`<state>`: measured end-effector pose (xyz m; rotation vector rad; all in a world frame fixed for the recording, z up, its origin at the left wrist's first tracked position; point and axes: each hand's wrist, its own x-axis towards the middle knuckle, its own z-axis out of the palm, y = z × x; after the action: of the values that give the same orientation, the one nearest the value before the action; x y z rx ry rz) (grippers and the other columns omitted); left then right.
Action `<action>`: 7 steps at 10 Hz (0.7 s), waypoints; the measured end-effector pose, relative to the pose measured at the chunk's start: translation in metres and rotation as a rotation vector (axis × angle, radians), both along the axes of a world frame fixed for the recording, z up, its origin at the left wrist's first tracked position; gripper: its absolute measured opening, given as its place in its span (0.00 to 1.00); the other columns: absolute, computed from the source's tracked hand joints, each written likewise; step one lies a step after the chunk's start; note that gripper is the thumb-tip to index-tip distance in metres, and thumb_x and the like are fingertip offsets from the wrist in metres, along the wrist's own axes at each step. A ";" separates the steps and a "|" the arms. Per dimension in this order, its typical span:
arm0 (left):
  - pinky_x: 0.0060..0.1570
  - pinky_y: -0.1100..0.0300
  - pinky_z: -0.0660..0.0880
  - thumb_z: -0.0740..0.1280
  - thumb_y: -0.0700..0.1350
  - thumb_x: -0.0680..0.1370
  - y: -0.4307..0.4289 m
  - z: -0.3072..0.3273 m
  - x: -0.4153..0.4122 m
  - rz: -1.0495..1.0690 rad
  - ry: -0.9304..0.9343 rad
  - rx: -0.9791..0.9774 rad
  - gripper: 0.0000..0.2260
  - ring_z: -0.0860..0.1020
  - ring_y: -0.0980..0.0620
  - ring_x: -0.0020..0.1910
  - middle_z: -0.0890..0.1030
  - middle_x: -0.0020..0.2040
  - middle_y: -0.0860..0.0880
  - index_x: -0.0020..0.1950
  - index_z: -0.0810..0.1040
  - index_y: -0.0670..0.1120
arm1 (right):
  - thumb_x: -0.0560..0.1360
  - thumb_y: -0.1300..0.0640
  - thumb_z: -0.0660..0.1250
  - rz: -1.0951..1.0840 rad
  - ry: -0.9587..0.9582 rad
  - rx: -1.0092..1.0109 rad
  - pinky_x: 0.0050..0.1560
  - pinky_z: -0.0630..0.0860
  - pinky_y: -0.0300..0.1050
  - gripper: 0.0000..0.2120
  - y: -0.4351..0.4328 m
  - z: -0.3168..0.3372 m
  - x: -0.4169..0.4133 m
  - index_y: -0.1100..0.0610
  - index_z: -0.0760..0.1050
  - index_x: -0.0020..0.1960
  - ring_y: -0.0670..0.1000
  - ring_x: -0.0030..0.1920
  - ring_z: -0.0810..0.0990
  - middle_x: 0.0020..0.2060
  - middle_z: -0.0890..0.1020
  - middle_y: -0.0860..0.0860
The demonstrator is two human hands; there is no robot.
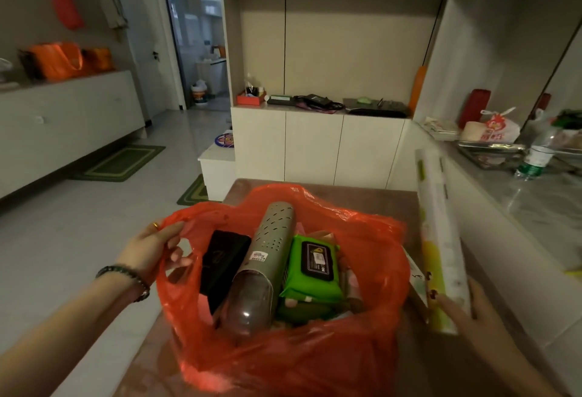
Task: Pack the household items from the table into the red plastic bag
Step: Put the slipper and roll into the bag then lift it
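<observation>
The red plastic bag [315,352] stands open on the brown table [371,198]. Inside it lie a black pouch [220,264], a grey perforated cylinder with a clear end [267,258], and a green pack of wet wipes [315,267] on other items. My left hand [151,248] pinches the bag's left handle and holds the mouth open. My right hand [475,314] grips the lower end of a long white and yellow box [441,239], held upright just right of the bag.
A grey counter [541,207] on the right carries a plastic bottle [538,154], a tray and a tied bag. White cabinets [315,144] stand behind the table with small items on their shelf. Tiled floor and green mats [122,162] lie to the left.
</observation>
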<state>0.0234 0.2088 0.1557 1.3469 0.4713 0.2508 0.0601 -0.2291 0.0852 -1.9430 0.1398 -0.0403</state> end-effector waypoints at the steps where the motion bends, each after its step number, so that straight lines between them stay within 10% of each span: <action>1: 0.16 0.67 0.69 0.58 0.43 0.79 -0.002 0.009 -0.005 -0.018 -0.007 0.011 0.06 0.61 0.59 0.13 0.63 0.16 0.55 0.43 0.71 0.45 | 0.59 0.53 0.78 0.148 0.037 0.298 0.25 0.78 0.39 0.29 0.007 0.058 -0.039 0.49 0.71 0.56 0.54 0.35 0.85 0.43 0.86 0.53; 2: 0.15 0.70 0.62 0.57 0.45 0.79 -0.007 0.021 -0.009 -0.084 -0.066 0.009 0.08 0.59 0.60 0.13 0.62 0.16 0.55 0.48 0.75 0.47 | 0.43 0.67 0.83 0.364 0.214 0.555 0.22 0.78 0.46 0.35 0.033 0.093 -0.070 0.61 0.78 0.49 0.58 0.27 0.83 0.32 0.85 0.61; 3: 0.14 0.71 0.60 0.57 0.45 0.79 -0.015 0.032 -0.015 -0.135 -0.134 0.032 0.09 0.59 0.59 0.13 0.64 0.17 0.55 0.47 0.76 0.47 | 0.27 0.55 0.83 0.525 0.408 0.691 0.22 0.78 0.45 0.45 0.069 0.103 -0.087 0.68 0.78 0.43 0.57 0.25 0.82 0.28 0.82 0.63; 5: 0.14 0.72 0.59 0.57 0.45 0.79 -0.026 0.050 -0.031 -0.172 -0.154 0.083 0.09 0.59 0.60 0.13 0.64 0.17 0.54 0.44 0.76 0.48 | 0.69 0.57 0.67 0.543 0.642 0.817 0.33 0.81 0.51 0.14 0.154 0.082 -0.086 0.60 0.74 0.52 0.53 0.30 0.81 0.35 0.79 0.57; 7: 0.15 0.73 0.58 0.56 0.45 0.80 -0.030 0.056 -0.049 -0.203 -0.142 0.044 0.10 0.58 0.60 0.13 0.64 0.18 0.55 0.45 0.75 0.48 | 0.75 0.55 0.65 0.274 0.451 0.677 0.38 0.78 0.47 0.17 0.218 0.049 -0.031 0.60 0.70 0.61 0.52 0.42 0.79 0.49 0.80 0.57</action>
<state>-0.0251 0.1789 0.2114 1.3979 0.2087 0.1880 0.0291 -0.0113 0.1345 -1.2518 0.1582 0.5618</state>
